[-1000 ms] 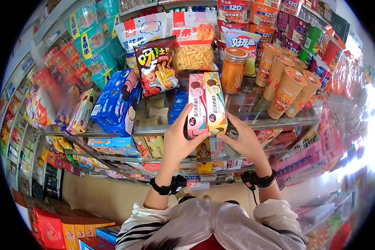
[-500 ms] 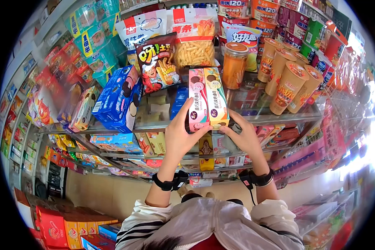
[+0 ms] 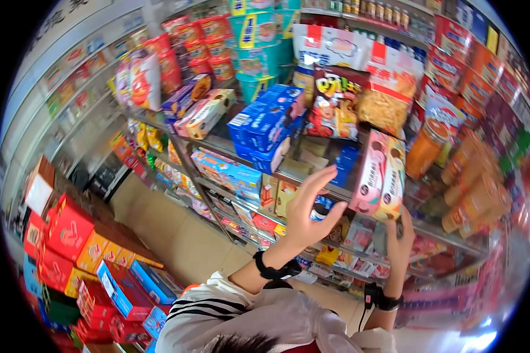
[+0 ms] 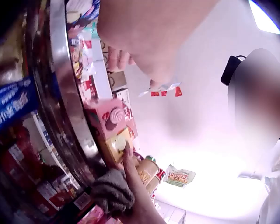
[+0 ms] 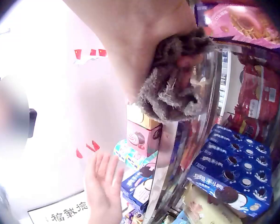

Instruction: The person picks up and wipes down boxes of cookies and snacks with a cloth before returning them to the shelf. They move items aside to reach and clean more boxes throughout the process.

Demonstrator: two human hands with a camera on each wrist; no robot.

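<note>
Two cookie boxes, one pink [image 3: 370,173] and one yellow [image 3: 393,187], lie side by side on the glass shelf [image 3: 335,193]. My left hand [image 3: 312,215] is off the boxes, to their left, fingers extended and holding nothing. At the front end of the yellow box is my right hand [image 3: 399,241]. The right wrist view shows it gripping a bunched grey cloth [image 5: 170,91]. In the left wrist view its thumb lies against the yellow box's end, with the cloth below. Left of my left hand are blue cookie boxes [image 3: 271,123].
Behind the boxes stand a brown chip bag [image 3: 335,103], a fries bag [image 3: 386,97] and an orange-lidded jar [image 3: 428,147]. Tall paper cups [image 3: 471,194] crowd the right. Lower shelves hold more packets. Red and orange cartons [image 3: 70,229] are stacked at the left.
My left hand has let go of the cookie boxes and moved left. The right hand stays at their front end. The head view has swung left, showing more shelves and cartons there.
</note>
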